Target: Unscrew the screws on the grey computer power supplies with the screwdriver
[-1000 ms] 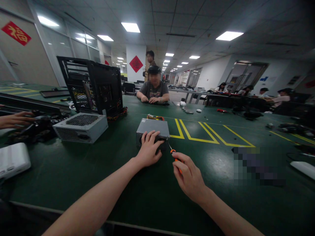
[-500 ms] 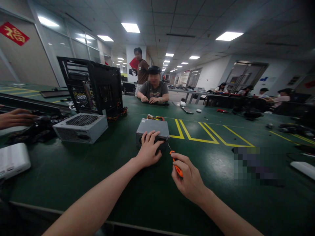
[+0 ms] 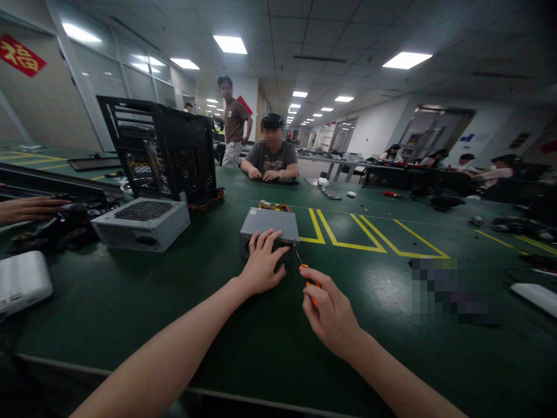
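At far left, a red diamond sign [image 3: 17, 56] on the wall bore a gold character, too small for me to read with certainty. Below it a co-worker's hand [image 3: 26, 208] rested on dark parts, near a white box [image 3: 21, 281] at the table's edge. Next stood an open black computer case [image 3: 167, 148], its interior showing a board and wiring, with a silver power supply [image 3: 141, 223] lying in front of it, its fan grille upward. At centre, my left hand [image 3: 263, 264] lay with fingers spread and pressed on the near face of a smaller grey power supply [image 3: 270, 223], which sat on the green table [image 3: 130, 302] just left of yellow floor-style markings [image 3: 348, 235]. My right hand [image 3: 328, 310] was curled around an orange-handled screwdriver [image 3: 310, 285], its tip against that unit's lower right corner.
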A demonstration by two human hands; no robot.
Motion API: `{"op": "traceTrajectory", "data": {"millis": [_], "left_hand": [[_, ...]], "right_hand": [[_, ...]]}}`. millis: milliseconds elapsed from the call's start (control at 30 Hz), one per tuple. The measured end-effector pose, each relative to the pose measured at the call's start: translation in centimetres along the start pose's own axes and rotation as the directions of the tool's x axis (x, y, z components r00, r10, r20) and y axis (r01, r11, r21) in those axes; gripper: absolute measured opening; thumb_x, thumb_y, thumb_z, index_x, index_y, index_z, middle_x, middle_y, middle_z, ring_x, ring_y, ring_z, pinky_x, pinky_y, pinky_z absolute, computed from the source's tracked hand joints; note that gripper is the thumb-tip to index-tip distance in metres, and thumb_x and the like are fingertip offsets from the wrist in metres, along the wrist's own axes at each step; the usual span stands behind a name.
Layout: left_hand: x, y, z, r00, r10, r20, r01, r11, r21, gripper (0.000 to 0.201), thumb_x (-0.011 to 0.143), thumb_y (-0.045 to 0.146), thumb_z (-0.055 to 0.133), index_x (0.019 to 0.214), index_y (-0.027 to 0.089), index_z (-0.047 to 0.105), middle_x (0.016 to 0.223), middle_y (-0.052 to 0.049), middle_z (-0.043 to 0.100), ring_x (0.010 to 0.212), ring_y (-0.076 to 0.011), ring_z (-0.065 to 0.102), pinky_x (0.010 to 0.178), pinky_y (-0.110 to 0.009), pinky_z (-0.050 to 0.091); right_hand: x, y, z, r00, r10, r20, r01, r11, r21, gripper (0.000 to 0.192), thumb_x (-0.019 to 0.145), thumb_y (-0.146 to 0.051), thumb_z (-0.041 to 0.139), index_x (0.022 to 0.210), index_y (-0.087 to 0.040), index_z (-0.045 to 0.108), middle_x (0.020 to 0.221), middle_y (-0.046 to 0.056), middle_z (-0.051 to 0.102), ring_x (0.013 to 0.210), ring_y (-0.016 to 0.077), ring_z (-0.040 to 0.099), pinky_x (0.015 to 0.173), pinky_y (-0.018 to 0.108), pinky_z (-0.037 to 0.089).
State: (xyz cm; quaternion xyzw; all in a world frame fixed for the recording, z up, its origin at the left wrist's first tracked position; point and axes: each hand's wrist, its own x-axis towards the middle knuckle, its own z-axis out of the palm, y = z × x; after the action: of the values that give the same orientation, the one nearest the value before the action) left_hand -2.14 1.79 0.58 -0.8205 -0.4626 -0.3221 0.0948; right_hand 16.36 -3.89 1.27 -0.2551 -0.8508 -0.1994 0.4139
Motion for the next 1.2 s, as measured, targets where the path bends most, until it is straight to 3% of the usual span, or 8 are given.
{"op": "traceTrajectory", "data": {"millis": [133, 367, 533, 700, 967, 1200], "left_hand": [[0.0, 0.0, -0.1, 1.000, -0.002, -0.003, 0.002, 1.000, -0.013, 0.043, 0.071, 0.023, 0.056, 0.114, 0.023, 0.057, 0.137, -0.009, 0.034, 0.129, -0.0305, 0.022, 0.107, -0.052, 0.009], [0.1, 0.0, -0.1, 1.000, -0.011, -0.011, 0.010, 1.000, -0.013, 0.040, 0.071, 0.023, 0.055, 0.111, 0.024, 0.059, 0.136, -0.008, 0.035, 0.129, -0.0305, 0.022, 0.107, -0.053, 0.010], [0.1, 0.0, 0.0, 1.000, -0.011, -0.015, 0.011, 1.000, -0.009, 0.040, 0.071, 0.023, 0.055, 0.111, 0.023, 0.059, 0.137, -0.008, 0.035, 0.129, -0.0296, 0.022, 0.107, -0.052, 0.010], [0.1, 0.1, 0.0, 1.000, -0.014, -0.016, 0.014, 1.000, -0.010, 0.040, 0.070, 0.022, 0.055, 0.110, 0.023, 0.059, 0.136, -0.009, 0.036, 0.129, -0.0304, 0.023, 0.106, -0.053, 0.011], [0.0, 0.0, 0.0, 1.000, -0.011, -0.015, 0.011, 1.000, 0.010, 0.041, 0.071, 0.023, 0.056, 0.113, 0.024, 0.058, 0.137, -0.009, 0.034, 0.129, -0.0296, 0.023, 0.107, -0.052, 0.010], [0.0, 0.0, 0.1, 1.000, -0.022, -0.023, 0.021, 0.999, -0.024, 0.040, 0.071, 0.022, 0.055, 0.111, 0.024, 0.059, 0.137, -0.008, 0.035, 0.130, -0.0299, 0.022, 0.108, -0.052, 0.009]], "right_hand": [[0.3, -0.1, -0.1, 1.000, 0.001, -0.026, -0.002, 0.998, -0.064, 0.015, 0.081, -0.008, 0.049, 0.090, -0.020, 0.048, 0.101, 0.010, 0.055, 0.097, 0.0186, 0.056, 0.076, 0.034, 0.054], [0.5, -0.6, 0.0, 0.992, -0.109, 0.061, 0.110, 0.994, -0.022, 0.018, 0.081, -0.003, 0.041, 0.089, -0.016, 0.050, 0.101, 0.011, 0.056, 0.103, 0.0195, 0.055, 0.082, 0.035, 0.053], [0.3, -0.7, 0.2, 0.993, -0.095, 0.071, 0.101, 0.992, -0.075, 0.013, 0.081, -0.008, 0.048, 0.087, -0.017, 0.053, 0.100, 0.011, 0.057, 0.103, 0.0215, 0.055, 0.081, 0.038, 0.053], [0.4, -0.8, 0.5, 0.989, -0.134, 0.056, 0.136, 0.990, -0.036, 0.018, 0.081, -0.003, 0.041, 0.088, -0.015, 0.052, 0.098, 0.012, 0.058, 0.105, 0.0210, 0.055, 0.083, 0.037, 0.052], [0.3, -0.8, 0.5, 0.996, -0.052, 0.068, 0.059, 0.994, -0.096, 0.009, 0.080, -0.012, 0.052, 0.086, -0.018, 0.052, 0.096, 0.009, 0.058, 0.098, 0.0215, 0.057, 0.078, 0.038, 0.054], [0.4, -0.7, 0.3, 0.992, -0.118, 0.051, 0.120, 0.992, -0.026, 0.019, 0.081, -0.003, 0.040, 0.091, -0.016, 0.050, 0.103, 0.011, 0.054, 0.107, 0.0206, 0.053, 0.084, 0.036, 0.053]]}}
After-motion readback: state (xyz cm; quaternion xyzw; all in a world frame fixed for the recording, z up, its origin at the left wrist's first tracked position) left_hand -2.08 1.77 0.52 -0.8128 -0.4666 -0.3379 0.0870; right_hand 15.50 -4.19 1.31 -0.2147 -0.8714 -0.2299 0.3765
